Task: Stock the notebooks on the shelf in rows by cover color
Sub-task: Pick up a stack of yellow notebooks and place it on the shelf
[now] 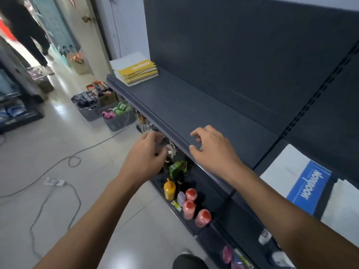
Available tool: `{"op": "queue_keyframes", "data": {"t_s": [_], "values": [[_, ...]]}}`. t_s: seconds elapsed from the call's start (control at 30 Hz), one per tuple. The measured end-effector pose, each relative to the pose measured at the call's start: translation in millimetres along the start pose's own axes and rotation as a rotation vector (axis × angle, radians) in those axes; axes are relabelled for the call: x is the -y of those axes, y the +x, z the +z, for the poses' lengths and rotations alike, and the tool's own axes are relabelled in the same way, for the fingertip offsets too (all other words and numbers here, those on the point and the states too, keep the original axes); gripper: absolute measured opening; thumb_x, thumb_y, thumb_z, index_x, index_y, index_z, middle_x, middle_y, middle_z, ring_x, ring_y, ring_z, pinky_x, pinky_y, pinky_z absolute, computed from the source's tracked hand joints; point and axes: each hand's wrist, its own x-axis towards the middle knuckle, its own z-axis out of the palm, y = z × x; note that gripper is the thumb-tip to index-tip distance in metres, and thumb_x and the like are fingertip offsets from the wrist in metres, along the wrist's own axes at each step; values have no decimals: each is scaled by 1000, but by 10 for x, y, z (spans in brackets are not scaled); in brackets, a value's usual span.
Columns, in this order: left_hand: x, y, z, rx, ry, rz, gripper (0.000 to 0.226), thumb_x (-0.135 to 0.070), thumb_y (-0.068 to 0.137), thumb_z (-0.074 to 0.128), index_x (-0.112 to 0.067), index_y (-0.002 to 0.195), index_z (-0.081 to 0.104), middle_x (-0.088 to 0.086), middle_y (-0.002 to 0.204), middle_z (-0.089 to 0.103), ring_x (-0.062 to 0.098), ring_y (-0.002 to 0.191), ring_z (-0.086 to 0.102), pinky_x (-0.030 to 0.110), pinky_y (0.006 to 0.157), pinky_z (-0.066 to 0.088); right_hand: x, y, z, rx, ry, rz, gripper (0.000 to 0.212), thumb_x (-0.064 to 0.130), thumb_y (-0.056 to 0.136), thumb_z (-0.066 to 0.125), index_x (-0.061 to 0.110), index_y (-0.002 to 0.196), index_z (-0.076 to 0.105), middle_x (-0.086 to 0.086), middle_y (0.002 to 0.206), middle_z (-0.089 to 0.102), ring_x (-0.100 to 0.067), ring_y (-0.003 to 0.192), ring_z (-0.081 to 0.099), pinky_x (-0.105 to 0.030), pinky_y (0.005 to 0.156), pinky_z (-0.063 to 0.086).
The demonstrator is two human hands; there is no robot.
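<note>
Both hands reach toward a dark grey shelf (184, 105) whose top surface is bare across its middle. The right hand (211, 150) hovers over the shelf's front edge with fingers spread and curled, its grip open and holding nothing. The left hand (147, 154) sits just off the front lip, lower and to the left, fingers loosely bent over the hanging goods below; whether it grips anything cannot be told. At the far left end of the shelf lies a stack of yellow notebooks (136, 69), flat and slightly fanned, well apart from both hands. On the neighbouring shelf section to the right lies a blue-and-white notebook (308, 187) with the word "Notebook" on its blue band, beside the right forearm. Beneath the shelf stand a yellow squeeze bottle (169, 189) and several pink-capped bottles (203, 217). Grey baskets (118, 121) of packaged goods sit on the tiled floor (58, 148), where cables trail.
</note>
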Motion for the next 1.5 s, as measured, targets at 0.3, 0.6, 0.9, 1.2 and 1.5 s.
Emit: {"op": "queue_keyframes", "data": {"t_s": [0.3,0.6,0.9,1.2,1.5], "values": [[837,899,-385,5,-30,-33,24,-33,96,58,-25,119,58,-13,112,61,2,88,63,29,80,54,530,1251,392,25,56,-8,33,37,98,55,28,130,56,8,124,53,-18,89,63,-38,81,54],[1747,2334,-826,2,10,35,23,-30,95,58,-28,118,58,-18,109,61,-4,86,60,25,76,53,969,2836,819,12,105,40,33,37,98,57,29,130,57,9,122,55,-13,84,63,-40,81,56],[2482,3526,-1077,83,42,134,16,-34,96,54,-32,111,59,-21,105,59,-12,85,57,22,74,50,1311,4033,1095,21,75,128,35,38,99,56,30,133,54,11,123,55,-13,91,62,-35,81,53],[3109,4874,-1294,164,-35,332,14,-24,93,60,-26,106,66,-15,101,63,0,75,61,27,73,50,1713,4869,1424,-112,120,386,31,35,98,58,26,128,59,9,109,59,-12,90,60,-38,84,54],[3480,6019,-1292,146,29,416,25,-25,95,58,-13,116,65,6,111,63,25,101,61,36,85,50,2050,5333,1640,-262,259,685,33,31,93,60,24,125,62,9,103,63,-10,91,60,-39,85,56]]}}
